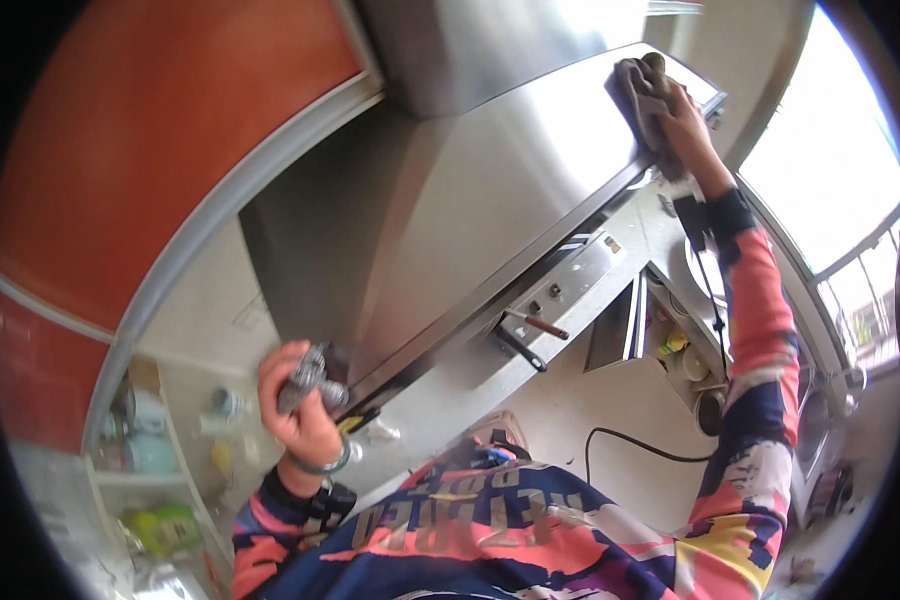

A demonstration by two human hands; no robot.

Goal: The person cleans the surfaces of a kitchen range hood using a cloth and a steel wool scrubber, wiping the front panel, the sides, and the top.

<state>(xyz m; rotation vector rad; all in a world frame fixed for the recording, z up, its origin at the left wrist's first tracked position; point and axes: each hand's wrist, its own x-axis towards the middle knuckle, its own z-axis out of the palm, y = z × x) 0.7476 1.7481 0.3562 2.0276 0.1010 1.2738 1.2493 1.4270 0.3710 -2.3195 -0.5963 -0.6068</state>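
Observation:
A stainless steel range hood [465, 217] slants across the upper middle of the view, with strong light on its right part. My right hand [686, 131] presses a dark grey cloth [640, 101] against the hood's far right corner. At the hood's lower left corner is my left hand [311, 431], fingers curled around a shiny silver steel wool scourer [309, 379]. Whether the scourer touches the metal cannot be seen.
Below the hood runs a gas stove [592, 259], with a brown handle [544, 325] and a black handle [523, 351] jutting past its front. A drawer [619, 330] stands pulled out. Orange cabinets [187, 120] hang left; a window [817, 142] is at right.

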